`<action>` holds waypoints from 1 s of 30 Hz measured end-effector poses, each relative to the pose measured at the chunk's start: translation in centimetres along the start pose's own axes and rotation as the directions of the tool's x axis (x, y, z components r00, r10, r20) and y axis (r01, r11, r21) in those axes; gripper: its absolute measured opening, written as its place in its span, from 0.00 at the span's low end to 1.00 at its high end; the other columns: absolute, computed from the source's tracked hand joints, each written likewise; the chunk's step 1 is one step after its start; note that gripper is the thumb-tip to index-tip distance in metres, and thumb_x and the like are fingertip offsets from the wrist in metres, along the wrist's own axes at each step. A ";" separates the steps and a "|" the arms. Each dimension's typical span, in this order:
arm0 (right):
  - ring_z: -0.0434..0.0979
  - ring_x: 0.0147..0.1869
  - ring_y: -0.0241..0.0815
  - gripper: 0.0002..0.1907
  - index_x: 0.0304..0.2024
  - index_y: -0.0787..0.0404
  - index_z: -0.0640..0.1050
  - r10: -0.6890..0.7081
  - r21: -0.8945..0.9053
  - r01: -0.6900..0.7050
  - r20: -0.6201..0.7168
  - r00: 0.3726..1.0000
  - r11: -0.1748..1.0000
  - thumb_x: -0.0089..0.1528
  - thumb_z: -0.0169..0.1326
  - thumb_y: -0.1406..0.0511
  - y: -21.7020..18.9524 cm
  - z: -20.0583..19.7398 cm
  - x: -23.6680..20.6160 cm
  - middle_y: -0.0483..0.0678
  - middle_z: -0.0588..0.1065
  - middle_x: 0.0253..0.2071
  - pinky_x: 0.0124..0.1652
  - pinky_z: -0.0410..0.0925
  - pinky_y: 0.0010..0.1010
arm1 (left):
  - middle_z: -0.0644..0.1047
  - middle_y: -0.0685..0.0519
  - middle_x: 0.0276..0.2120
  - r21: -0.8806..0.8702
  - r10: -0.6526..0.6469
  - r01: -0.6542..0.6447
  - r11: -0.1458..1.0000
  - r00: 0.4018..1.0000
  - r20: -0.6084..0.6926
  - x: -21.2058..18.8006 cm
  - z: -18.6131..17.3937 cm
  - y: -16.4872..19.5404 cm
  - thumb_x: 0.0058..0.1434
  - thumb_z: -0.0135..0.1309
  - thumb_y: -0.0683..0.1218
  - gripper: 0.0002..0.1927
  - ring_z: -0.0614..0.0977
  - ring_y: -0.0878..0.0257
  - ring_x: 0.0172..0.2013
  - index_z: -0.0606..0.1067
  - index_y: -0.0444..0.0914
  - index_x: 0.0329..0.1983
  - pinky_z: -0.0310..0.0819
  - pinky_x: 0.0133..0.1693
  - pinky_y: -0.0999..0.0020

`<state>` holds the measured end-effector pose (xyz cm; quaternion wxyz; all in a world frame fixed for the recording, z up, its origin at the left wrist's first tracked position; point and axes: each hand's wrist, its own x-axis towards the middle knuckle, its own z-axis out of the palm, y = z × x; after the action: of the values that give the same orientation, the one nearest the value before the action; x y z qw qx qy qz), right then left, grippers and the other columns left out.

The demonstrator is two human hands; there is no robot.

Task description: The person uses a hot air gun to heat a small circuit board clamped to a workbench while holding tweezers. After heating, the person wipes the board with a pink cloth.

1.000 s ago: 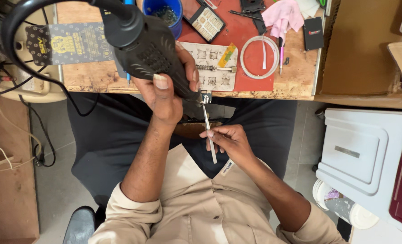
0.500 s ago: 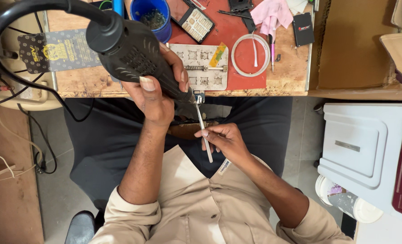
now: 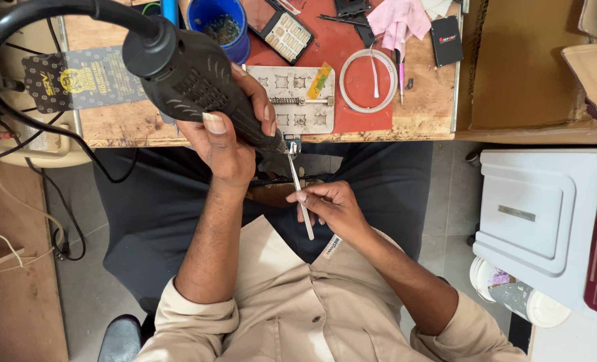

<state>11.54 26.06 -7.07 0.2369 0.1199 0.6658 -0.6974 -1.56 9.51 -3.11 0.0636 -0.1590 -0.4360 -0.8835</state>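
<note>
Fingers of both your hands are clenched on tools over your lap.

Your right hand (image 3: 332,208) pinches a thin metal tool (image 3: 298,188), its tip touching the nozzle of the black heat gun (image 3: 191,77) gripped in your left hand (image 3: 228,134), just off the table edge. Beyond, on the wooden table (image 3: 419,121), a red mat (image 3: 342,47) carries a grey tray (image 3: 292,100) and a white ring (image 3: 369,80); farther back stand a blue cup (image 3: 221,27) and a pink cloth (image 3: 396,17).
</note>
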 end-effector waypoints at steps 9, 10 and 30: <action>0.72 0.24 0.29 0.15 0.44 0.69 0.84 -0.008 0.006 0.008 -0.003 1.000 1.000 0.69 0.54 0.62 0.3 -0.1 0.1 0.48 0.79 0.26 0.25 0.65 0.21 | 0.72 0.44 0.27 0.009 0.016 -0.016 1.000 1.000 0.006 0.2 0.1 -0.1 0.72 0.54 0.65 0.33 0.74 0.62 0.22 0.64 0.31 0.55 0.73 0.25 0.67; 0.72 0.25 0.29 0.15 0.44 0.69 0.84 -0.012 0.013 0.012 0.000 1.000 1.000 0.69 0.54 0.62 0.4 -0.1 0.1 0.48 0.79 0.26 0.25 0.65 0.21 | 0.72 0.43 0.27 0.009 0.015 -0.015 1.000 1.000 0.006 0.2 0.1 -0.1 0.72 0.54 0.65 0.33 0.74 0.62 0.22 0.64 0.31 0.55 0.73 0.25 0.68; 0.73 0.25 0.30 0.16 0.45 0.70 0.84 -0.026 0.000 0.026 0.015 1.000 1.000 0.69 0.54 0.62 0.5 -0.3 0.2 0.48 0.80 0.27 0.26 0.67 0.22 | 0.72 0.43 0.28 0.010 0.014 -0.014 1.000 1.000 0.022 0.1 -0.3 -0.3 0.73 0.53 0.65 0.32 0.74 0.61 0.22 0.64 0.32 0.56 0.73 0.26 0.67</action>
<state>11.57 26.35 -7.65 0.2328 0.1057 0.6656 -0.7011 -1.83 9.50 -3.45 0.0657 -0.1714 -0.4402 -0.8790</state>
